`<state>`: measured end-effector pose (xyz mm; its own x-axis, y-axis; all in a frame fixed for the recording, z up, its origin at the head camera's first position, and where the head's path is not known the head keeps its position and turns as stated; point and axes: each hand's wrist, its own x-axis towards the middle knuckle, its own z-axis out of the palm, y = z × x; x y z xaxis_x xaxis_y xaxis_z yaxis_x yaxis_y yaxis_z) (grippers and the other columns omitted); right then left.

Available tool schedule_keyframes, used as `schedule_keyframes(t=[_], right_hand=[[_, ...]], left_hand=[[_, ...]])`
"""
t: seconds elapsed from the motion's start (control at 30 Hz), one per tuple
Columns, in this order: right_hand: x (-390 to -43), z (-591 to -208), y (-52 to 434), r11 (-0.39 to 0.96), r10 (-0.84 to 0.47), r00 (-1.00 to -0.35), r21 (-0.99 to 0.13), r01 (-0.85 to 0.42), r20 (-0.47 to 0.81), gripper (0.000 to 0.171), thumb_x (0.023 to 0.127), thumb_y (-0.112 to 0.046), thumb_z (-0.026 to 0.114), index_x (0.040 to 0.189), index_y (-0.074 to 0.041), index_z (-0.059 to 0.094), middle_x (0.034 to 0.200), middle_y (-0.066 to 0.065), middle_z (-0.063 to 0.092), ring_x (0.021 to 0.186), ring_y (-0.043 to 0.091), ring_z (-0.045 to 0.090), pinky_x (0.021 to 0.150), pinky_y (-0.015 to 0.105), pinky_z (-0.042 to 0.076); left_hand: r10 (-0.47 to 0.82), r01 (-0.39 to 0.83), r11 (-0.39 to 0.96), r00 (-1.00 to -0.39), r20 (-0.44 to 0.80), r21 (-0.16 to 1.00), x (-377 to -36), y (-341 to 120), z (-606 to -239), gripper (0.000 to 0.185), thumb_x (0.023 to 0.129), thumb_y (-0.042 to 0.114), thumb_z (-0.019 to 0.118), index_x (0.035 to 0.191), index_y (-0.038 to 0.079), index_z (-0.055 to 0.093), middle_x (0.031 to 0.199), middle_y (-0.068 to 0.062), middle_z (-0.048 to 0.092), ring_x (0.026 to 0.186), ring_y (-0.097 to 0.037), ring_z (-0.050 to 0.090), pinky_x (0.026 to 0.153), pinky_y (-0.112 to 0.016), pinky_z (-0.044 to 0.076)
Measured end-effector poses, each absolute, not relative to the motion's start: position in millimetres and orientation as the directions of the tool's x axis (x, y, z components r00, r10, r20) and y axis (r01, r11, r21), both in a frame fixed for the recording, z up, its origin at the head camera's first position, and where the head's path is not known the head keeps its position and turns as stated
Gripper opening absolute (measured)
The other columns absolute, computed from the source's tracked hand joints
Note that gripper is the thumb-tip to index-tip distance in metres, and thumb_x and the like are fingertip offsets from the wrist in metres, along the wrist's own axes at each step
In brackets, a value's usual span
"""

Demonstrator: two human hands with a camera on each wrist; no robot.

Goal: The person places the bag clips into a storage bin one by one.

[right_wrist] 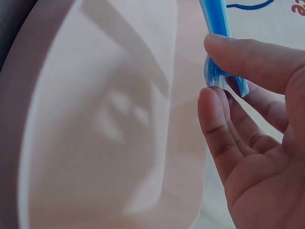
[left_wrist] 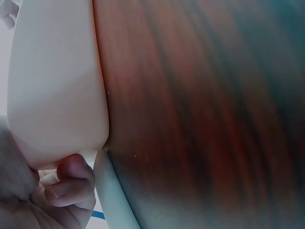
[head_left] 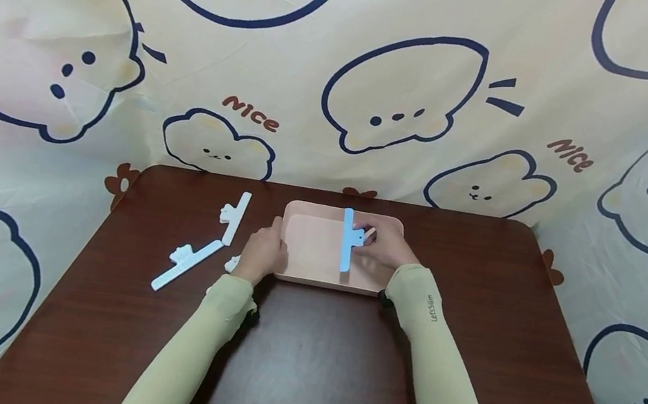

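Note:
A shallow pale pink tray (head_left: 309, 274) lies on the table. My left hand (head_left: 261, 253) grips its left side; in the left wrist view, curled fingers (left_wrist: 76, 188) meet the tray's end wall (left_wrist: 57, 81). Above the tray's right half, my right hand (head_left: 386, 240) pinches a blue bag clip (head_left: 347, 240) by its handle part. The right wrist view shows thumb and fingers on the blue clip (right_wrist: 217, 19), with its long bar apart from the tray floor (right_wrist: 86, 143).
Two pale blue clips (head_left: 187, 264) (head_left: 236, 219) lie left of the tray, their ends close together. Another pale clip (head_left: 232, 263) is mostly hidden behind my left hand. A patterned cloth (head_left: 303, 87) stands behind the dark wooden table (head_left: 312, 368).

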<state>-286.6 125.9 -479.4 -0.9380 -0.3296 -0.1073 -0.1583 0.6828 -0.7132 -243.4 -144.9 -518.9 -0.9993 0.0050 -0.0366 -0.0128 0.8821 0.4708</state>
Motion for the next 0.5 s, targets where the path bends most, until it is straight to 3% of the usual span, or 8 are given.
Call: schedule_keyframes(t=[0.3, 0.5], right_hand=[[-288.0, -482.5, 98.2, 0.692, -0.314, -0.931, -0.716, -0.092, -0.184, 0.042, 0.084, -0.011, 0.087, 0.122, -0.018, 0.069, 0.122, 0.004, 0.064, 0.096, 0.023, 0.061, 0.082, 0.032, 0.056], [-291.2, -486.5, 83.8, 0.699, -0.336, -0.924, -0.706, -0.114, -0.183, 0.044, 0.083, -0.010, 0.088, 0.122, -0.016, 0.070, 0.126, 0.003, 0.063, 0.096, 0.022, 0.061, 0.080, 0.031, 0.055]], left_hand=[[0.012, -0.013, 0.877, -0.999, -0.049, 0.480, -242.2, -146.6, -519.1, 0.052, 0.101, 0.012, 0.048, 0.149, -0.003, 0.038, 0.103, -0.025, 0.069, 0.082, -0.033, 0.066, 0.078, -0.049, 0.058], [0.017, -0.011, 0.878, -0.998, -0.054, 0.478, -242.9, -147.4, -519.9, 0.050, 0.102, 0.013, 0.049, 0.147, -0.003, 0.038, 0.101, -0.023, 0.068, 0.081, -0.031, 0.066, 0.078, -0.047, 0.057]])
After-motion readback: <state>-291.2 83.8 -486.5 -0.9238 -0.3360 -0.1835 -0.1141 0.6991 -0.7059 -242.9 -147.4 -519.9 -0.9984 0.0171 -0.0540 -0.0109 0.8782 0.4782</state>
